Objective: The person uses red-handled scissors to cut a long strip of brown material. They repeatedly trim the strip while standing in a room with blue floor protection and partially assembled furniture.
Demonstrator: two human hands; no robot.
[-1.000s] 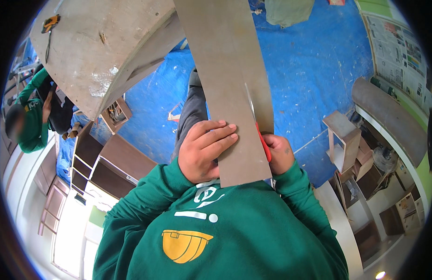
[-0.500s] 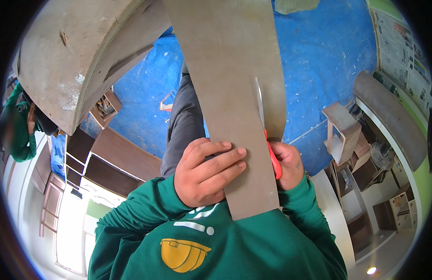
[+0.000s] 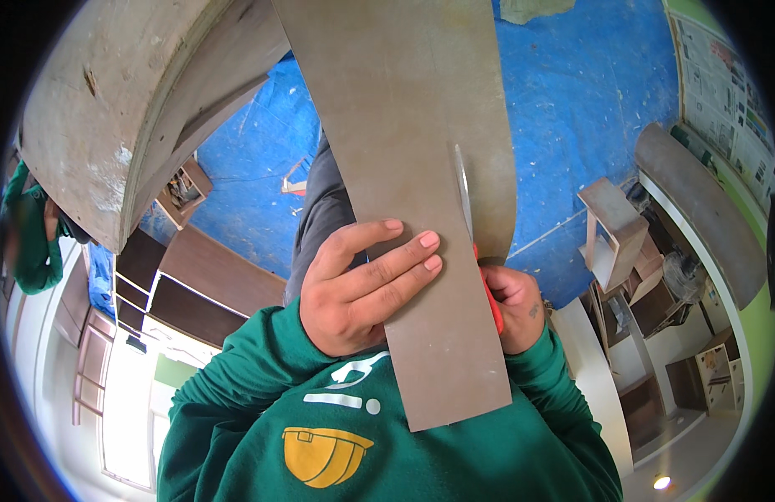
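A long, thin brown sheet [image 3: 396,100], like laminate, stretches from my chest away past the top of the view. My left hand [image 3: 350,293] grips its left edge, fingers laid across the top face and the thumb hidden beneath. On the right, my right hand [image 3: 521,309] is closed on scissors with red handles [image 3: 495,305]. The scissors' upper blade [image 3: 464,192] lies over the sheet, pointing away from me; the lower blade is hidden. A cut runs along the blades, with the narrower strip on my side and part of the sheet hanging lower to the right.
A large curved wooden piece [image 3: 86,109] rises at the upper left. Beyond it, at the far left, is another person in a green sleeve [image 3: 36,251]. Blue sheeting [image 3: 588,100] covers the floor. A small wooden stool [image 3: 613,226] and a curved brown panel [image 3: 697,201] are at the right.
The sheet's near end has come closer to my body and swung slightly right. My left hand has shifted a little left, its forefinger spread farther from the others. The scissors stay nearly in place.
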